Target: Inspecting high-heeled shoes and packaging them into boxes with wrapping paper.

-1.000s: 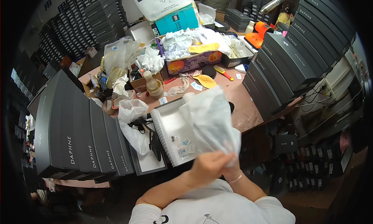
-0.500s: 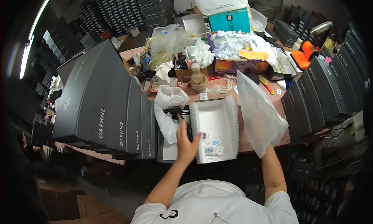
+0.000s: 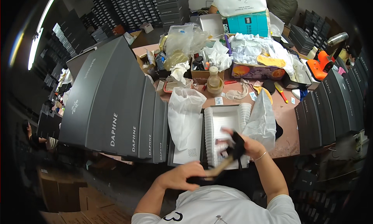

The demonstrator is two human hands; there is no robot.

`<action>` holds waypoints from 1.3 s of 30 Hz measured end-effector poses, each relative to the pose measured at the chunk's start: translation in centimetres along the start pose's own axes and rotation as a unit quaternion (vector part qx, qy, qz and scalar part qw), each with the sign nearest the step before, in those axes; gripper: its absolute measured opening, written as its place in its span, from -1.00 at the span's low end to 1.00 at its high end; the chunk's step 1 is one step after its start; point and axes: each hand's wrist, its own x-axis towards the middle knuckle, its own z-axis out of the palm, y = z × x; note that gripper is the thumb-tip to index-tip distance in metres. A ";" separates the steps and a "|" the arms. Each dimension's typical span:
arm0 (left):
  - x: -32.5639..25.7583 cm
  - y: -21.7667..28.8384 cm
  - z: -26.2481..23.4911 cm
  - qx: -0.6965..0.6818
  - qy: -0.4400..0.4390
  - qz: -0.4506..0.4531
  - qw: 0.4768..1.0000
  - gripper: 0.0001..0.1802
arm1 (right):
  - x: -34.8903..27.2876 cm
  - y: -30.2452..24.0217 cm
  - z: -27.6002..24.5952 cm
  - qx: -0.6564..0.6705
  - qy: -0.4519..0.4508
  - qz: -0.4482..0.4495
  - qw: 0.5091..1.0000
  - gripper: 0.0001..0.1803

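Observation:
Both hands hold a black sandal [image 3: 219, 170] with a tan sole, close to my body and blurred by motion. My left hand [image 3: 183, 175] is closed round its left end. The upper black part is gripped by my right hand [image 3: 248, 146], over the right side of an open box with a ribbed white liner [image 3: 210, 127]. Left of the liner, an empty-looking white bag [image 3: 184, 117] lies on the box lid [image 3: 186, 158]. Another white bag [image 3: 260, 123] rests against the liner's right side. A black object [image 3: 279, 130] shows partly beside that bag.
Dark shoe boxes [image 3: 112, 107] stand in a row at left, more [image 3: 326, 103] at right. Behind are a glue jar [image 3: 214, 82], a yellow-handled brush [image 3: 281, 92], a carton of crumpled white paper [image 3: 254, 70] and an orange tool [image 3: 319, 65].
The sandal has come from the left side toward my body, and both hands now grip it. My right hand has released the white bag, which lies beside the liner. The view has shifted.

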 end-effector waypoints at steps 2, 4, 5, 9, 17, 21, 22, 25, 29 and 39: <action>1.4 0.6 -0.4 0.095 -0.146 -0.033 0.984 -0.52 | -2.0 -0.6 -0.2 -0.006 -0.089 0.039 0.995 -0.08; 2.3 -1.0 -1.8 0.263 0.024 0.019 0.964 -0.50 | -4.0 -1.5 -0.7 -0.076 0.005 -0.003 0.997 -0.38; 3.8 -2.0 -3.0 0.280 0.177 -0.013 0.944 -0.48 | -5.7 -1.5 -0.5 -0.052 0.060 -0.045 0.996 -0.45; 11.3 -11.4 -12.3 0.354 0.351 -0.241 0.833 -0.43 | -9.3 1.1 1.5 0.031 0.192 -0.166 0.967 -0.46; 13.7 -12.7 -13.6 0.338 0.366 -0.133 0.857 -0.79 | -13.1 7.2 5.8 0.167 0.221 -0.120 0.953 -0.14; 10.2 -6.3 -5.6 0.259 0.382 -0.027 0.887 -0.83 | -13.2 1.9 8.9 0.088 0.230 -0.197 0.949 0.07; 8.5 -5.6 -3.8 0.229 0.388 -0.030 0.892 -0.84 | -13.2 1.4 9.1 0.058 0.228 -0.204 0.950 0.11; 3.1 -4.5 0.5 0.215 0.404 -0.007 0.889 -0.88 | -10.1 0.2 10.5 0.022 0.217 -0.142 0.966 -0.01; -1.6 -4.5 4.6 0.256 0.466 -0.109 0.840 -0.85 | -5.5 5.4 8.0 0.120 0.190 -0.019 0.974 -0.24; 1.9 -14.7 7.7 0.099 0.552 -0.179 0.808 -0.13 | -6.7 9.5 6.5 0.261 0.228 -0.139 0.928 -0.29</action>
